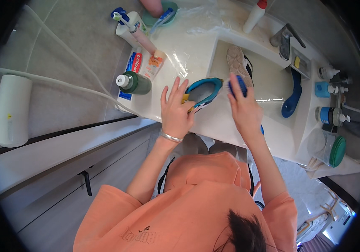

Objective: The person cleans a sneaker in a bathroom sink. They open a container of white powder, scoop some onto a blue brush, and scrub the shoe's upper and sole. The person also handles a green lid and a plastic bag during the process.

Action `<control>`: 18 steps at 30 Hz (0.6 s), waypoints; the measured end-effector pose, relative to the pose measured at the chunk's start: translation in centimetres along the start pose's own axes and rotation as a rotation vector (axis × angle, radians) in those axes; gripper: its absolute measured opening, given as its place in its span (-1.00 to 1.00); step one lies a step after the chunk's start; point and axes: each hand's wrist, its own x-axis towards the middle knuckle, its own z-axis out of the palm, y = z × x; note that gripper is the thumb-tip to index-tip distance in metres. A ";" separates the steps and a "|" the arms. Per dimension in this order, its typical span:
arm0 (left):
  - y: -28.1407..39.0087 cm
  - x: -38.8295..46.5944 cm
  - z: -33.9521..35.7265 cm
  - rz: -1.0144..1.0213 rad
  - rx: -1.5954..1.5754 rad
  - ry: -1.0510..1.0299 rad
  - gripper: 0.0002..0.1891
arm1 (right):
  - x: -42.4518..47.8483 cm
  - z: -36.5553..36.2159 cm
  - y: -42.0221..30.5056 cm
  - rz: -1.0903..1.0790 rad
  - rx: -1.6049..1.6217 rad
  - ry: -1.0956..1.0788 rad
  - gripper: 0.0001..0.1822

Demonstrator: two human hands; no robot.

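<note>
My left hand holds a shoe with a teal-lined collar over the white washbasin counter. Its thumb is at the collar, and the shoe's opening faces up. In my right hand is a blue scrub brush, its pale bristles turned towards the shoe's end. The brush looks slightly blurred, and whether the bristles touch the shoe I cannot tell. Behind the brush, a second shoe lies in the basin with its beige sole showing. A blue insole leans by the basin's right side.
At left stand a green bottle, toothpaste tubes and an electric toothbrush. A faucet, a red-capped bottle and several pump bottles line the back and right. A white hairdryer is at far left.
</note>
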 end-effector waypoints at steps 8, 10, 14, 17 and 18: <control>1.6 0.7 -1.1 0.125 0.052 -0.029 -0.70 | -2.0 1.5 -0.2 0.333 0.672 -0.174 -0.41; 2.5 0.7 0.2 0.043 -0.012 -0.100 -0.57 | -2.7 1.6 -1.6 0.332 0.729 -0.168 -0.40; 1.9 3.1 2.1 -0.182 -0.050 -0.465 -0.47 | -5.0 3.7 -3.7 0.251 0.786 -0.016 -0.35; 0.4 4.0 3.0 -0.152 -0.164 -0.639 -0.50 | -5.8 4.6 -5.6 0.334 0.765 -0.181 -0.31; -0.1 4.1 2.9 -0.104 -0.209 -0.655 -0.51 | -5.2 4.5 -5.9 0.343 0.722 -0.195 -0.30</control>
